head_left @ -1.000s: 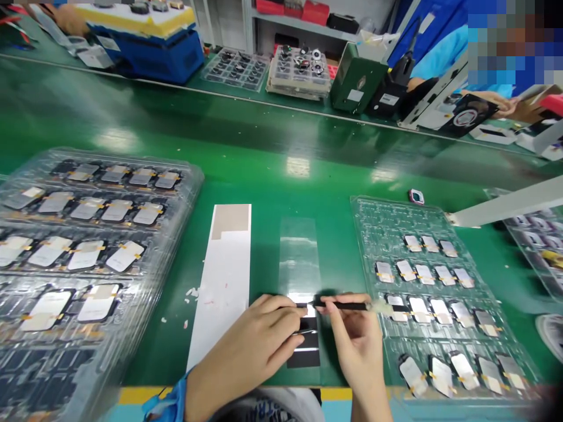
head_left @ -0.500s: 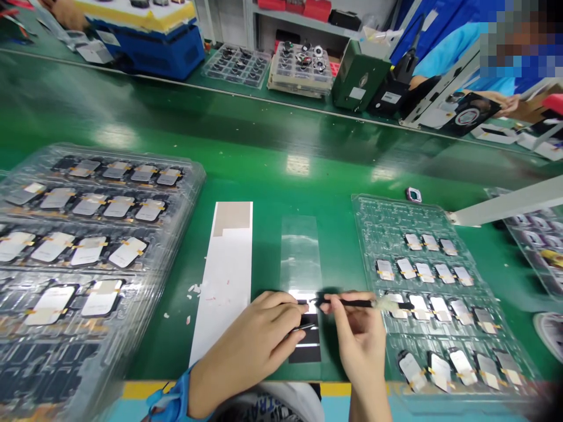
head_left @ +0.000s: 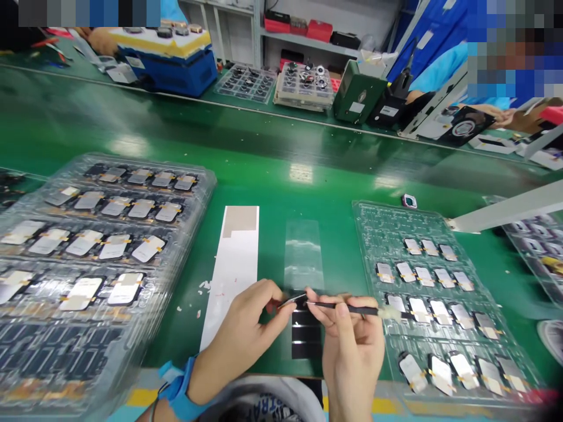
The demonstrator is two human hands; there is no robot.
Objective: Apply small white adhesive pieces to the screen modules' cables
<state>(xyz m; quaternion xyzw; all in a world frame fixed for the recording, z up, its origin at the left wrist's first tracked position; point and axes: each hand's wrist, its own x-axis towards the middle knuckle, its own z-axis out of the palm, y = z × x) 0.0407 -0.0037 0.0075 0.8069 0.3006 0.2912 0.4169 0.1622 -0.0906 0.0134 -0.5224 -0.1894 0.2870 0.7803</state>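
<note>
Pinched between the fingers of my left hand [head_left: 259, 313] is a small dark watch screen [head_left: 294, 300], held tilted above the strip, its edge shining. My right hand [head_left: 352, 334] grips slim black tweezers [head_left: 347, 308] with a pale wrap near the rear end. Their tip points left at the screen, and a right fingertip is near the screen's right edge. Below both hands lies a clear film strip [head_left: 303, 252] carrying several black rectangular pieces [head_left: 307, 334]. Left of it is a long white sheet [head_left: 231, 264] with a beige patch at its far end.
A clear tray [head_left: 202, 181] of white-backed watch screens stands at left, another tray [head_left: 373, 228] at right. A watch case [head_left: 409, 201] sits behind the right tray. White scraps [head_left: 204, 286] lie beside the sheet. Co-workers' hands show beyond the raised back ledge [head_left: 246, 108].
My left hand has lifted from the strip and now holds the small screen tilted. My right hand has brought the tweezers' tip slightly left to it. The view has shifted a little.
</note>
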